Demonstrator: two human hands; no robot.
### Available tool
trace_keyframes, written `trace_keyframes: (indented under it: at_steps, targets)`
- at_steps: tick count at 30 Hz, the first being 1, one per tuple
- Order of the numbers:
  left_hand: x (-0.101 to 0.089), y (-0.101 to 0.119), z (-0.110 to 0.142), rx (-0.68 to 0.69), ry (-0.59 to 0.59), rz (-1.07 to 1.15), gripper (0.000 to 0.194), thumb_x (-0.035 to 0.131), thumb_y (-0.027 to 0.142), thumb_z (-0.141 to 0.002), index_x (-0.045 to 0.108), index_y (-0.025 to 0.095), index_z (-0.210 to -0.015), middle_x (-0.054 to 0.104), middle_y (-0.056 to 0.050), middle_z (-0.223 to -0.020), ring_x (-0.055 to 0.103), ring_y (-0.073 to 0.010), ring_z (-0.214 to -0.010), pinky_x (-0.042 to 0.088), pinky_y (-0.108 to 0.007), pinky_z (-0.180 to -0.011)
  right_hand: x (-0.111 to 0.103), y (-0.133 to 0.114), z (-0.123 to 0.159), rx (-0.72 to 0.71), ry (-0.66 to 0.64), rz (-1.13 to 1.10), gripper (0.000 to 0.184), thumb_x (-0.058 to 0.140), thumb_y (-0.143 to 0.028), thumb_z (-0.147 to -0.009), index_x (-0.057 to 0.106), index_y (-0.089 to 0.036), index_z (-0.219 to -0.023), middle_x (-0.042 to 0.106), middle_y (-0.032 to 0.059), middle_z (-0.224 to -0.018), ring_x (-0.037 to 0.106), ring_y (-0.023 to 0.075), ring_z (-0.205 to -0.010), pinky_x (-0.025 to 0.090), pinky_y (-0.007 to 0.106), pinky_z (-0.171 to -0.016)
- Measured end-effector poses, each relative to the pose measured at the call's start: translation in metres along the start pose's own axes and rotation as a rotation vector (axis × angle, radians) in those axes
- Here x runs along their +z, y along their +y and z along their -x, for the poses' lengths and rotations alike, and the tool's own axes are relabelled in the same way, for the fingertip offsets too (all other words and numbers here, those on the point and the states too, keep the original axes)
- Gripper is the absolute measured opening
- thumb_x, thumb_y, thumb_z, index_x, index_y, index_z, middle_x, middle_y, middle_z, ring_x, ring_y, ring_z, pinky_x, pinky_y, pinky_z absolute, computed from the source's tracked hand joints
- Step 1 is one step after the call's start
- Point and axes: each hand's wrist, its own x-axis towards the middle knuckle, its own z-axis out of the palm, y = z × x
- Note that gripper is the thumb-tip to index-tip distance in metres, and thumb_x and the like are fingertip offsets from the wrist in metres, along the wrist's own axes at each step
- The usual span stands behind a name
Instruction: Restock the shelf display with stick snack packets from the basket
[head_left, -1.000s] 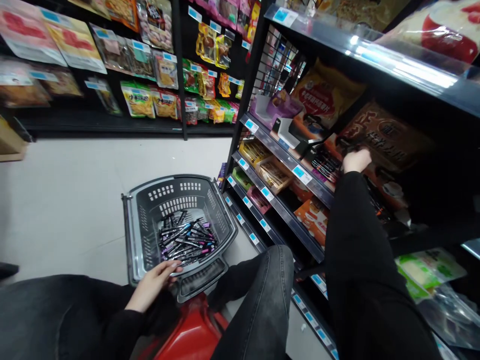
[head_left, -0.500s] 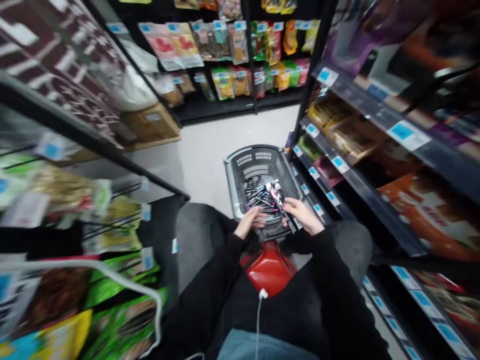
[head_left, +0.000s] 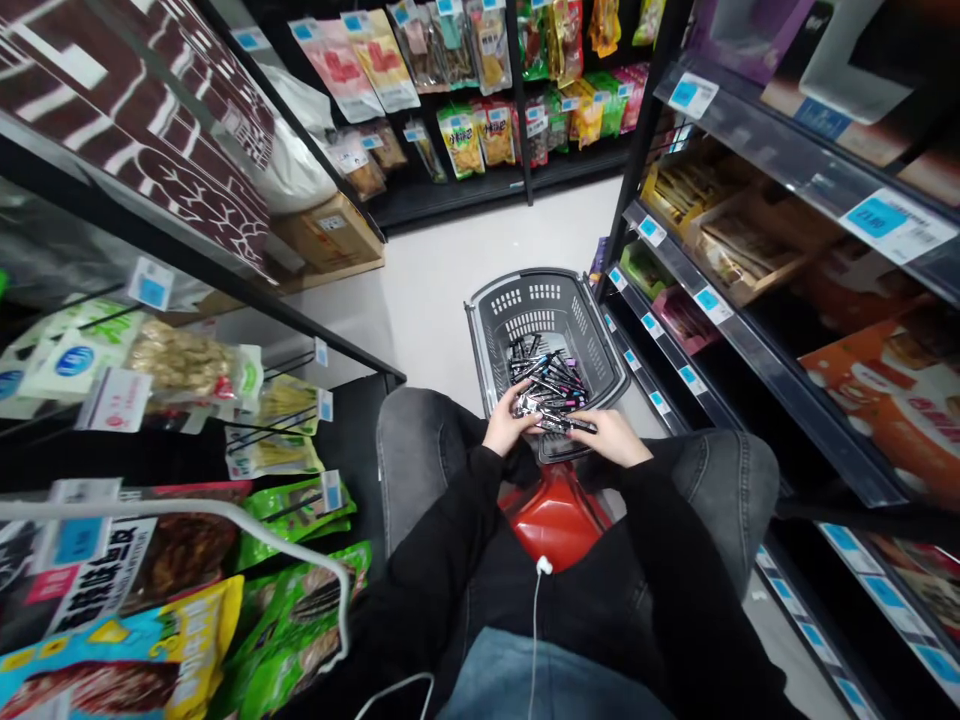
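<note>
A dark grey shopping basket [head_left: 598,330] stands between my knees, with a heap of slim black stick-shaped items [head_left: 559,378] inside, some with blue, pink or purple marks. My left hand [head_left: 506,425] curls its fingers round a shiny black-and-silver wrapper [head_left: 534,405] at the basket's near side. Between the fingers of my right hand [head_left: 615,438] is a slim black stick [head_left: 581,424], its end close to the wrapper. Whether the two touch I cannot tell. What the sticks are is too small to make out.
Shelves of packaged snacks [head_left: 469,140] run along the back. A shelf unit [head_left: 757,340] with price tags rises close on the right. Hanging snack bags [head_left: 300,590] and a white curved bar [head_left: 255,550] are at the left. A red object [head_left: 559,515] sits below the basket, with a white cable nearby.
The shiny wrapper was raised in my right hand; now it is lower, at my left hand. My left fingers have closed round it. The view has shifted slightly.
</note>
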Motion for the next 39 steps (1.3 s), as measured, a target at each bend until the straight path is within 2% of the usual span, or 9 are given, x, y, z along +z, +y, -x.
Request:
trace_keyframes:
  at_steps: [4, 9, 12, 16, 18, 25, 30, 35, 39]
  targets:
    - [0.000, -0.001, 0.002, -0.127, -0.141, -0.129, 0.049, 0.080, 0.021, -0.049, 0.066, 0.010, -0.095, 0.065, -0.008, -0.097, 0.064, -0.0164, -0.071, 0.056, -0.036, -0.071, -0.007, 0.007, 0.000, -0.036, 0.015, 0.010, 0.027, 0.061, -0.036, -0.076, 0.068, -0.025, -0.100, 0.066, 0.0040, -0.092, 0.061, 0.0183, -0.088, 0.045, 0.030, -0.082]
    - [0.002, -0.003, 0.003, -0.173, -0.134, -0.161, 0.043, 0.081, 0.028, -0.047, 0.070, 0.009, -0.084, 0.068, -0.005, -0.080, 0.064, -0.0152, -0.063, 0.056, -0.036, -0.070, -0.009, 0.012, -0.001, -0.070, -0.003, -0.069, 0.023, 0.063, -0.032, -0.075, 0.070, -0.023, -0.095, 0.067, 0.0040, -0.087, 0.060, 0.0173, -0.085, 0.045, 0.030, -0.081]
    - [0.002, -0.002, 0.004, -0.121, -0.142, -0.225, 0.039, 0.077, 0.034, -0.054, 0.071, 0.010, -0.084, 0.070, -0.007, -0.082, 0.064, -0.0174, -0.065, 0.055, -0.036, -0.070, -0.010, 0.014, -0.001, -0.100, -0.037, -0.082, 0.021, 0.060, -0.032, -0.078, 0.070, -0.024, -0.095, 0.068, 0.0033, -0.087, 0.060, 0.0174, -0.085, 0.044, 0.030, -0.080]
    - [0.000, -0.001, 0.002, 0.110, -0.142, -0.408, 0.022, 0.069, 0.033, -0.065, 0.073, 0.013, -0.074, 0.071, -0.008, -0.087, 0.064, -0.0210, -0.084, 0.048, -0.035, -0.085, -0.010, 0.016, -0.001, -0.123, -0.056, -0.049, 0.021, 0.056, -0.033, -0.081, 0.070, -0.024, -0.095, 0.069, 0.0031, -0.087, 0.060, 0.0177, -0.085, 0.043, 0.029, -0.080]
    - [-0.001, -0.001, 0.001, 0.187, -0.121, -0.468, 0.017, 0.067, 0.031, -0.067, 0.072, 0.015, -0.070, 0.071, -0.007, -0.084, 0.064, -0.0205, -0.085, 0.046, -0.033, -0.086, -0.009, 0.016, -0.001, -0.129, -0.067, -0.033, 0.022, 0.053, -0.033, -0.083, 0.070, -0.024, -0.094, 0.069, 0.0030, -0.087, 0.060, 0.0174, -0.084, 0.043, 0.029, -0.078]
    - [0.003, -0.002, 0.001, 0.183, 0.058, -0.472, 0.014, 0.066, 0.027, -0.066, 0.067, 0.015, -0.060, 0.070, -0.006, -0.075, 0.063, -0.0198, -0.076, 0.046, -0.032, -0.079, -0.008, 0.005, -0.007, -0.144, -0.020, 0.072, 0.030, 0.046, -0.028, -0.087, 0.069, -0.019, -0.070, 0.068, 0.0037, -0.077, 0.059, 0.0157, -0.074, 0.041, 0.028, -0.074]
    - [0.003, -0.002, 0.000, 0.180, 0.097, -0.452, 0.015, 0.068, 0.027, -0.064, 0.065, 0.015, -0.055, 0.069, -0.009, -0.091, 0.062, -0.0222, -0.089, 0.042, -0.037, -0.090, -0.011, 0.002, -0.006, -0.114, 0.032, -0.012, 0.025, 0.051, -0.029, -0.083, 0.069, -0.020, -0.068, 0.068, 0.0028, -0.075, 0.061, 0.0162, -0.075, 0.042, 0.028, -0.074]
    - [0.001, -0.006, -0.002, 0.050, 0.118, -0.173, 0.029, 0.079, 0.029, -0.053, 0.057, 0.013, -0.064, 0.067, -0.013, -0.099, 0.062, -0.0233, -0.094, 0.045, -0.042, -0.088, -0.016, 0.003, -0.002, -0.088, 0.143, -0.241, 0.015, 0.060, -0.029, -0.077, 0.070, -0.020, -0.072, 0.069, 0.0036, -0.080, 0.063, 0.0174, -0.080, 0.047, 0.028, -0.076]
    - [0.001, -0.003, 0.001, -0.302, 0.001, 0.077, 0.052, 0.081, 0.026, -0.051, 0.055, 0.014, -0.094, 0.067, -0.006, -0.081, 0.066, -0.0166, -0.069, 0.055, -0.036, -0.068, -0.019, -0.004, 0.000, -0.119, 0.201, -0.248, 0.013, 0.061, -0.027, -0.076, 0.071, -0.020, -0.070, 0.068, 0.0047, -0.080, 0.064, 0.0179, -0.081, 0.048, 0.030, -0.079]
